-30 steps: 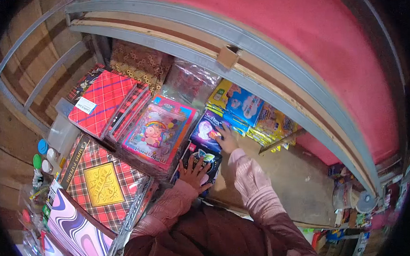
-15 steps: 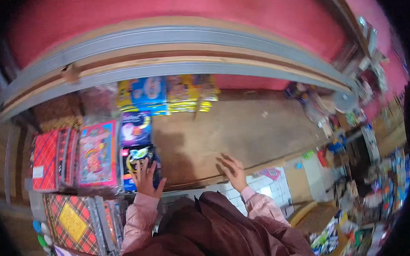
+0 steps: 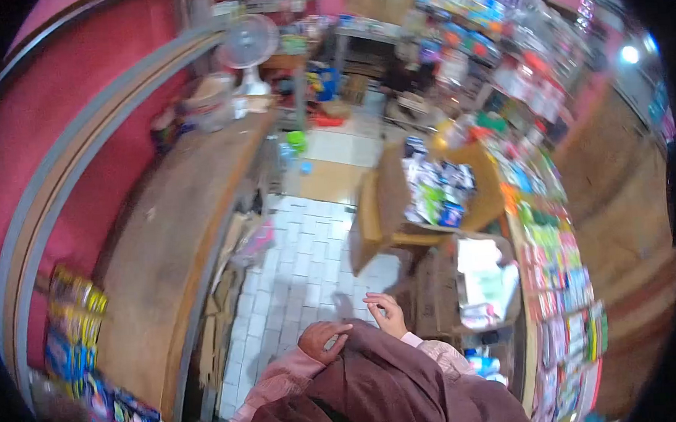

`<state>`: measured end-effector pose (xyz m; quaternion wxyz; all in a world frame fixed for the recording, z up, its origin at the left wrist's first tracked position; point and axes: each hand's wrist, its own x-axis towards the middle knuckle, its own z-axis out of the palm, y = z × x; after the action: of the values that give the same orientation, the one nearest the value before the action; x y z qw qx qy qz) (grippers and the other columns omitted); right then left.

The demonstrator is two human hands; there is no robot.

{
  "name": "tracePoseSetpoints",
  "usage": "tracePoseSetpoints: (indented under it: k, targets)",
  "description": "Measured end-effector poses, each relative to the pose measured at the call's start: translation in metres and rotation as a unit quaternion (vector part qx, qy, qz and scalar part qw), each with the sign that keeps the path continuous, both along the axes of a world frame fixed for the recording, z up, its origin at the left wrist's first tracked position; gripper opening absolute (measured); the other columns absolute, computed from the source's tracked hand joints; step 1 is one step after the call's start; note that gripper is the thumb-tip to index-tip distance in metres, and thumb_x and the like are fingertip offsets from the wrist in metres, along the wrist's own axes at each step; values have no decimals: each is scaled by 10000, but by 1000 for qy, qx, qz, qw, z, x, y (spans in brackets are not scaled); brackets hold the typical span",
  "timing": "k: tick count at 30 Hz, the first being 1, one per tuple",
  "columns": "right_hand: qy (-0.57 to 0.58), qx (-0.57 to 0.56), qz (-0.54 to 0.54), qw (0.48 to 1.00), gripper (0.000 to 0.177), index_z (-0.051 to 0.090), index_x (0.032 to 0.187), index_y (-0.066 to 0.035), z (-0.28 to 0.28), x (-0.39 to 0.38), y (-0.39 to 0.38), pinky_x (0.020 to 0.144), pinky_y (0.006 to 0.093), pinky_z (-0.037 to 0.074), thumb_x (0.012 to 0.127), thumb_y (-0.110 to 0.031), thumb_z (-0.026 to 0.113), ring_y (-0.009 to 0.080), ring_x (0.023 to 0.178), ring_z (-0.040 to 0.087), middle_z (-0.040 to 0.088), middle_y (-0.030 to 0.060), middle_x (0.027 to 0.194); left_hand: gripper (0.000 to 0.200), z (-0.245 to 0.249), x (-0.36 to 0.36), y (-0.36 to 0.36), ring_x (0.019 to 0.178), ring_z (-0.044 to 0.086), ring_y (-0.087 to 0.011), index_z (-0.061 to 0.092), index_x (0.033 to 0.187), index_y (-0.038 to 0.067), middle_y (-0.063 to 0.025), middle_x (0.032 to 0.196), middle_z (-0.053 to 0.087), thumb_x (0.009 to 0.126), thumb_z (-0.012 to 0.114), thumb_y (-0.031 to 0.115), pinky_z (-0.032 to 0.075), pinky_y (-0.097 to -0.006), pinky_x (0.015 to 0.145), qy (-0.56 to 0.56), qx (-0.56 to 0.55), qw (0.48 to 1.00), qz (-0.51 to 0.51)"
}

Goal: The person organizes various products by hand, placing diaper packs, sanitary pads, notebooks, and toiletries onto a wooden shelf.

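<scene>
My left hand [image 3: 323, 342] is close to my body at the front of the dark brown garment [image 3: 370, 389]. Its fingers bend loosely, apart from the thumb, and nothing shows in them. Just right of it, my right hand [image 3: 387, 315] hovers over the tiled floor [image 3: 287, 267] with its fingers spread and nothing held. Left of my hands runs a wooden shelf [image 3: 159, 220]. At its near end lie dark and colourful packets [image 3: 127, 413], with yellow and blue packets [image 3: 72, 324] behind them.
An open cardboard box [image 3: 370, 232] with packaged goods stands ahead on the right, with another open box [image 3: 441, 282] nearer. A rack of colourful packets [image 3: 559, 276] lines the right side. At the shelf's far end is a white fan [image 3: 249, 44]. Flattened cardboard [image 3: 218, 324] leans under the shelf.
My view has swung right, from the shelf to the aisle. My left hand has left the dark packets and come in near my body; my right hand is now over the floor.
</scene>
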<state>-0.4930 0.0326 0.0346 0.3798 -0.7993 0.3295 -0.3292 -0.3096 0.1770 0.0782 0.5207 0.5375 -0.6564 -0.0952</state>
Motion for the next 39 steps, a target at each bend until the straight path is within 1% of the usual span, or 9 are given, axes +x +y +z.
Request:
tracePoseSetpoints:
  k: [5, 10, 14, 21, 31, 33, 35, 36, 39]
  targets:
    - [-66, 105, -111, 986, 166, 672, 964, -17, 2, -71, -33, 745, 260, 452, 911, -135, 568, 136, 879, 592, 646, 74, 979, 244, 11, -35, -84, 820, 646, -258, 662, 1001, 108, -89, 901, 676, 765, 651, 49, 484, -339, 697, -2, 58, 990, -132]
    - [-82, 159, -200, 963, 179, 673, 986, -30, -13, -60, -62, 639, 237, 439, 910, -167, 587, 77, 714, 545, 624, 35, 804, 199, 11, -33, -148, 796, 642, -251, 666, 971, 103, -83, 885, 675, 778, 647, 59, 479, -327, 684, -16, 78, 980, -185]
    - [-19, 251, -142, 957, 181, 675, 1013, -52, -19, -20, -100, 650, 267, 467, 900, -170, 596, 122, 760, 593, 668, 72, 883, 161, 9, -5, -207, 792, 644, -247, 670, 940, 91, -81, 875, 677, 782, 651, 68, 484, -315, 696, -4, 79, 977, -197]
    - [-32, 97, -183, 978, 237, 656, 999, -57, -5, 39, -214, 685, 310, 495, 884, -260, 613, 227, 730, 627, 656, 89, 840, 121, -4, 65, -321, 806, 647, -248, 663, 922, 70, -88, 872, 680, 807, 624, 60, 488, -316, 717, -18, 63, 983, -172]
    - [-105, 134, -298, 939, 249, 634, 1081, -58, -5, 0, -314, 833, 280, 472, 873, -195, 630, 171, 1034, 563, 549, 88, 1205, 146, -6, 51, -428, 794, 650, -240, 663, 942, 69, -80, 857, 681, 800, 632, 60, 493, -319, 702, -16, 101, 937, -334]
    - [-105, 150, -343, 921, 302, 611, 1125, -60, -28, -31, -367, 875, 316, 461, 849, -177, 651, 204, 1119, 521, 500, 114, 1267, 144, -7, 50, -448, 797, 651, -241, 663, 940, 66, -80, 858, 681, 799, 632, 56, 492, -319, 704, -17, 114, 936, -332]
    - [-133, 26, -383, 914, 349, 606, 1140, -69, -17, -53, -431, 972, 350, 397, 816, -176, 679, 274, 1151, 507, 508, 169, 1258, 153, -2, 53, -472, 802, 652, -239, 660, 951, 62, -80, 859, 681, 802, 632, 53, 492, -319, 715, -25, 116, 947, -299]
    - [-50, -48, -382, 922, 407, 593, 1167, -77, -9, -67, -464, 978, 364, 392, 791, -193, 698, 314, 1158, 493, 494, 182, 1273, 162, 3, 55, -482, 807, 653, -236, 657, 963, 60, -79, 859, 681, 804, 631, 53, 492, -318, 725, -32, 118, 954, -273]
    - [15, -40, -398, 916, 467, 574, 1216, -139, 14, -84, -549, 1020, 410, 347, 779, -245, 702, 332, 1196, 452, 470, 176, 1314, 204, 21, 55, -509, 827, 654, -219, 640, 1015, 53, -77, 869, 683, 812, 628, 53, 492, -316, 763, -26, 128, 971, -200]
